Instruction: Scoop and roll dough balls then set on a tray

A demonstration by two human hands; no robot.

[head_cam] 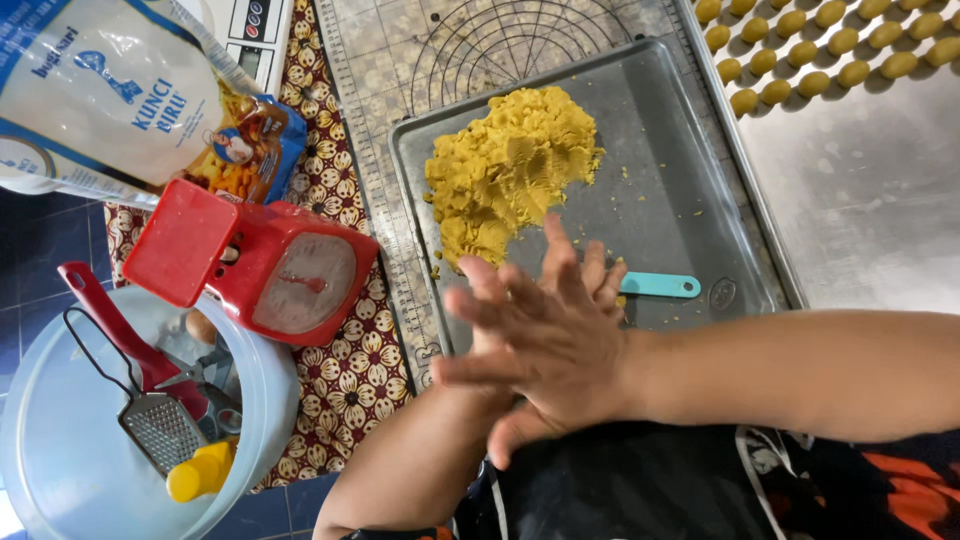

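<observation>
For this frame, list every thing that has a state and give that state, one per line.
right hand: flat, pressed on top of the left hand
left hand: palm up beneath it
yellow dough: loose heap on the tray
metal tray: partly bare
dough balls: shaped, set in rows
red kitchen scale: lying tipped over
flour bag: opened

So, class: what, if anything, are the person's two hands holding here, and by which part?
It cannot be told. The right hand lies flat over the left hand, palms together; anything between them is hidden.
</observation>
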